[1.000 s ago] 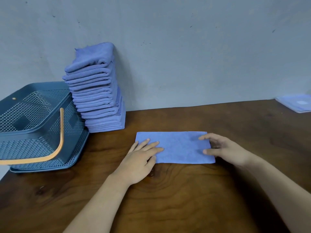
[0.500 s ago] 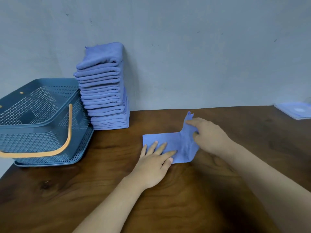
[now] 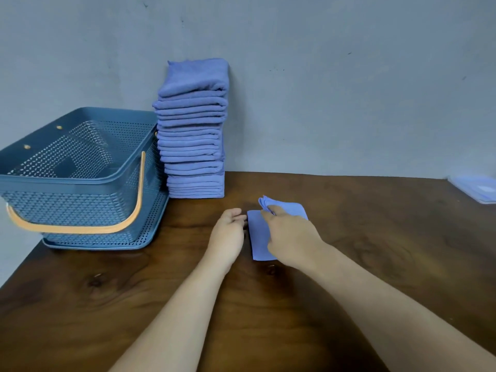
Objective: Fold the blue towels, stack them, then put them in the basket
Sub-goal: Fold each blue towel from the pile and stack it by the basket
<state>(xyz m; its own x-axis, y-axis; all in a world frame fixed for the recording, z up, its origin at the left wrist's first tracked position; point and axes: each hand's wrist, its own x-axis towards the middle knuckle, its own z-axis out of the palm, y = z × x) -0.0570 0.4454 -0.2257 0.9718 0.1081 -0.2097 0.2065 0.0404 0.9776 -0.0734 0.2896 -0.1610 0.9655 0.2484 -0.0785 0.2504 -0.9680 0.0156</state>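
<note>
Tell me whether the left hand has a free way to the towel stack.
Probably yes: only bare table lies between the left hand and the stack, and the basket stands off to the side. The hand seems to hold nothing.

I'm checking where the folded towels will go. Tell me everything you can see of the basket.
The basket is rectangular, of blue-grey plastic as it looks, its walls and floor perforated under a solid rim. An orange handle is swung down across its near side. It stands upright on a matching perforated tray at the table's far left corner. No towels show inside. The towel stack stands close by its right side; whether they touch cannot be told.
</note>
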